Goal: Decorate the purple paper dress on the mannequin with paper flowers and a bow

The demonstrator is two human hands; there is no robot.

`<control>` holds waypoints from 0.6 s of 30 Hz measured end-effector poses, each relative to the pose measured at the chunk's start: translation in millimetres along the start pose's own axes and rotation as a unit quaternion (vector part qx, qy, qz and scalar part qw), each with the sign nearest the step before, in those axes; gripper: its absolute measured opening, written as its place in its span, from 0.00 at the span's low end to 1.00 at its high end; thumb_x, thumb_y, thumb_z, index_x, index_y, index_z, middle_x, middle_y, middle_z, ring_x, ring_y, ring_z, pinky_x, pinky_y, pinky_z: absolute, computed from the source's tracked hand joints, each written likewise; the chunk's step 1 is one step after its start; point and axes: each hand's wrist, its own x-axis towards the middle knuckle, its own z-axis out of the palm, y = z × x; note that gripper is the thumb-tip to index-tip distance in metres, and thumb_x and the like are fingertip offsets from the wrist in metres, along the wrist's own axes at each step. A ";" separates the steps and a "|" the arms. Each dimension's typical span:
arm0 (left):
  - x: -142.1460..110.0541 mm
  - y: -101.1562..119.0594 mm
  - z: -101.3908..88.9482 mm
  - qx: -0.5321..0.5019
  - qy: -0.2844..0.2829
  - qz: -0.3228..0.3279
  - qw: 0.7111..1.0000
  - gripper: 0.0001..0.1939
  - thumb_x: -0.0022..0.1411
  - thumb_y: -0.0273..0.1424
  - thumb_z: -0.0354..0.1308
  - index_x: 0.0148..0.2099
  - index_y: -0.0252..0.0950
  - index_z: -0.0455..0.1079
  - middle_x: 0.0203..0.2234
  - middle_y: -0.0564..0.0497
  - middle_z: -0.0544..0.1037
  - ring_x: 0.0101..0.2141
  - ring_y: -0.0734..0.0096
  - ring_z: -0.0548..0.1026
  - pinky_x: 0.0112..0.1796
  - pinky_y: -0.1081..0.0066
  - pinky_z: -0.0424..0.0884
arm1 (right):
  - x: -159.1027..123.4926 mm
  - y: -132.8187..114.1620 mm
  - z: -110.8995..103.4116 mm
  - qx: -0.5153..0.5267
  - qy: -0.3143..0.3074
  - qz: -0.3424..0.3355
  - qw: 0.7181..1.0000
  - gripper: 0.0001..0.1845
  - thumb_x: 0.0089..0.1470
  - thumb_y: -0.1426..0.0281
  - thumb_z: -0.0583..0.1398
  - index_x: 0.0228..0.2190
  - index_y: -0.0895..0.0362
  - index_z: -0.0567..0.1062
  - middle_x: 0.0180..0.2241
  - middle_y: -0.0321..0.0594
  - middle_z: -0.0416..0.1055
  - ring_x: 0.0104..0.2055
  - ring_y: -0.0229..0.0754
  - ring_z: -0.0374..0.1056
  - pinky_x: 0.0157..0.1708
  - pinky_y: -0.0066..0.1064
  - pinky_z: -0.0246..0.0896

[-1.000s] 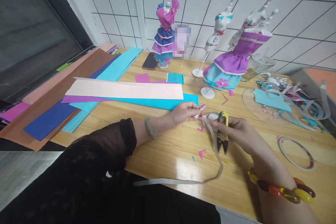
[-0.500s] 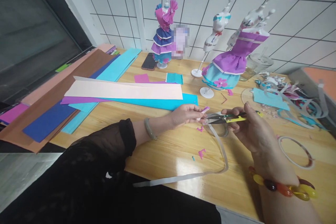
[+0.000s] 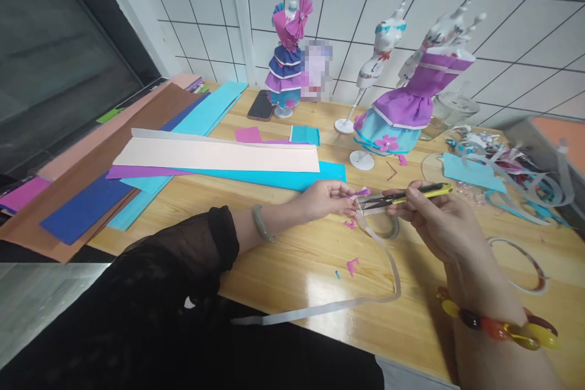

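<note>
My left hand [image 3: 331, 198] pinches a small purple piece of paper [image 3: 362, 192] with white at its edge. In my right hand [image 3: 432, 213] are yellow and black thread snips [image 3: 397, 196], their blades pointing left and meeting the piece at my left fingertips. A translucent white strip [image 3: 393, 268] hangs from beside the blades and curves across the table to its front edge. Behind the blades lies a roll of tape [image 3: 390, 228], partly covered by the hands. Pink paper scraps [image 3: 351, 266] rest on the wood below.
Long paper sheets, a pale pink one [image 3: 219, 153] on top, lie at left. Dressed mini mannequins [image 3: 287, 67] and a purple-and-blue dress [image 3: 402, 106] stand by the tiled wall. At right are a tape ring [image 3: 521, 265], ribbon scraps [image 3: 525, 170] and a grey box [image 3: 543, 140].
My right hand has turned the snips, so their handle end now tilts higher. The purple piece at my left fingertips has shifted slightly right.
</note>
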 end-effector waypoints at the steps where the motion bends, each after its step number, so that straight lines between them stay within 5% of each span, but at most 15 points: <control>1: -0.2 0.2 0.3 0.001 0.002 -0.002 1.000 0.23 0.39 0.37 0.68 0.36 0.28 0.68 0.31 0.46 0.75 0.32 0.72 0.75 0.43 0.59 0.69 | 0.8 0.7 0.2 -0.003 0.007 -0.006 1.000 0.14 0.43 0.62 0.66 0.31 0.55 0.70 0.30 0.39 0.76 0.27 0.39 0.72 0.30 0.31 0.70; 18: 0.2 -5.3 -0.2 0.043 -0.013 0.005 0.999 0.24 0.42 0.39 0.67 0.38 0.29 0.67 0.32 0.46 0.75 0.32 0.72 0.75 0.39 0.63 0.71 | 7.8 9.5 3.2 0.023 0.056 0.005 0.998 0.14 0.40 0.60 0.67 0.25 0.57 0.73 0.24 0.39 0.75 0.28 0.39 0.72 0.32 0.28 0.69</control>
